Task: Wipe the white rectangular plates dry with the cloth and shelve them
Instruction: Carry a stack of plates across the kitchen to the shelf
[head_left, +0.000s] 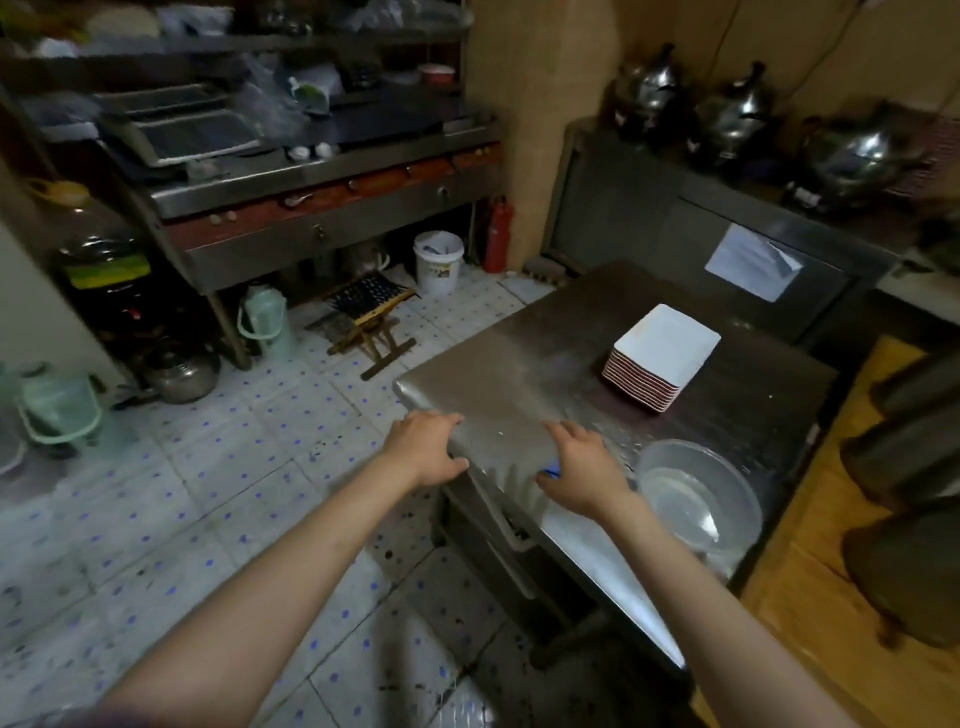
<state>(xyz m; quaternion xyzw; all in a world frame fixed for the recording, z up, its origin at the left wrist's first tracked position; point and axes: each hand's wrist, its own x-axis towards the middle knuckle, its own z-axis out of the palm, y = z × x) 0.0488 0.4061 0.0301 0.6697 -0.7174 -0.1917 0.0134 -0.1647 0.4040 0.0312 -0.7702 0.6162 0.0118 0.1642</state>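
Observation:
A stack of several white rectangular plates (667, 349) with dark red rims stands on the steel table (737, 415), toward its far side. A grey cloth (506, 415) lies spread over the table's near left corner, and its front edge hangs down in folds. My left hand (427, 448) curls over the cloth's left edge at the table corner. My right hand (584, 467) lies on the cloth's right part, fingers stretched forward and thumb at the hanging edge. A small blue bit (554, 472) shows by the thumb. Both hands are well short of the plates.
A clear plastic basin (698, 493) sits on the table just right of my right hand. A steel shelving unit (322, 176) with trays stands across the tiled floor. A folding stool (371, 317), a white bucket (439, 260), kettles and jugs stand on the floor. Steel pots line the back counter.

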